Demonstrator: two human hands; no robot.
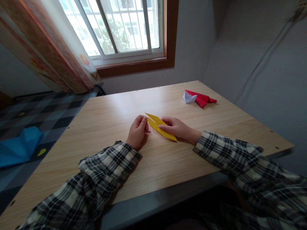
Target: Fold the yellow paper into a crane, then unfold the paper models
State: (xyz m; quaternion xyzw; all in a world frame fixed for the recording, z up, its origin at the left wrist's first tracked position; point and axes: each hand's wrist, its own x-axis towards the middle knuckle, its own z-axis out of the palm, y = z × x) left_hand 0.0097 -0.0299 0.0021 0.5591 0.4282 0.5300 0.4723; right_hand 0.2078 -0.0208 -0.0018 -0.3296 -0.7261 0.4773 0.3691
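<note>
Right hand [176, 127]: closed on folded yellow paper [158, 122]. Thumb laid across near face, around mid-length; fingers at far edge, partly hidden behind. Yellow paper to the left of right palm, projecting beyond thumb and fingertips on both sides: split, pointed end toward left hand [137, 131], other point slanting down and right, below right thumb. Narrow gap visible between two flaps at split end.

Left hand: fingers curled inward, thumb against bent forefinger, just at left end of yellow paper. Cannot tell whether pinching paper or merely touching; contact spot too small to resolve. Both hands over middle of wooden tabletop [107, 118], plaid sleeves [109, 167] down to wrists. Cannot tell whether lower edge of paper meets wood.

Farther off, beyond right hand and near far right corner: white folded paper boat [189, 97], in front of left part of red folded paper [203, 99]. At far left, well apart from both hands: blue folded paper [22, 145] on checked cloth [55, 121], cut by picture edge. Behind tabletop: barred window [124, 25] in brown frame, patterned curtain [48, 44] on left.
</note>
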